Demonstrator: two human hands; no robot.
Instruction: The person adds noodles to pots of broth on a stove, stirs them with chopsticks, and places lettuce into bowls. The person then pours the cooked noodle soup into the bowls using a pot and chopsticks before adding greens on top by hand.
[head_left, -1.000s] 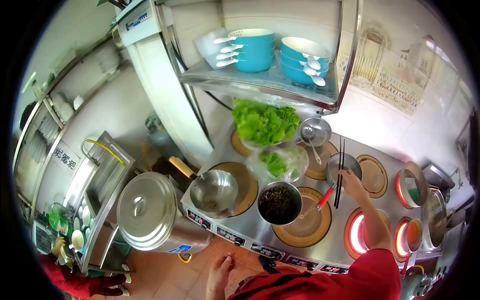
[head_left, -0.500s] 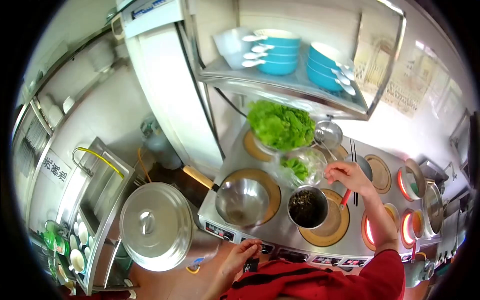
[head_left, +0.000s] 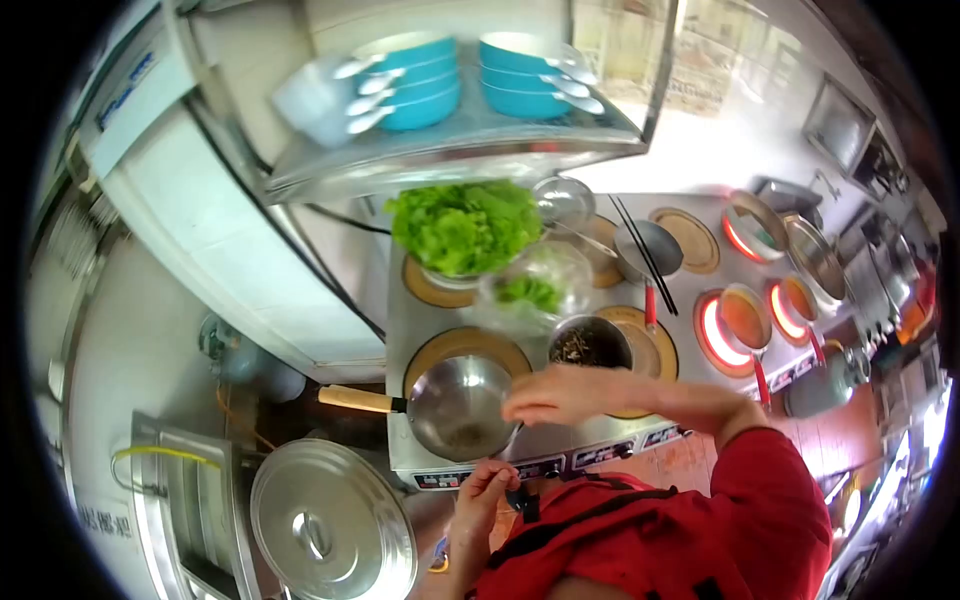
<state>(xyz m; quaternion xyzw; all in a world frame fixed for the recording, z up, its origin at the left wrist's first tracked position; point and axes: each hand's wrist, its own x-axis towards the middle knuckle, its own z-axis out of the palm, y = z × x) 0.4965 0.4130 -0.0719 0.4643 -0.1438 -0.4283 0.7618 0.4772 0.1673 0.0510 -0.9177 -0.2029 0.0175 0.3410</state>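
Note:
My right hand (head_left: 562,396) reaches across the stove between a steel pan (head_left: 455,412) with a wooden handle and a pot (head_left: 600,338) of dark, shredded-looking contents. Its fingers are pressed together and point left over the pan's right rim. A thin, pale sliver shows below the fingertips, too small to name. Close to my body, at the stove's front edge, my left hand (head_left: 482,500) has its fingers curled together; whatever they may hold is hidden. Behind the pot lie a clear plastic bag (head_left: 548,272) with some greens and a heap of lettuce (head_left: 465,225).
A large lidded pot (head_left: 335,525) stands at the lower left. Black chopsticks (head_left: 645,255) rest across a grey pan (head_left: 660,245). Glowing burners (head_left: 718,330) with small pans are at the right. Stacked blue bowls (head_left: 415,85) sit on the overhead shelf.
My right hand has moved from beside the plastic bag, behind the pot, toward my body and the steel pan. My left hand stays near the stove's front. The view has turned right.

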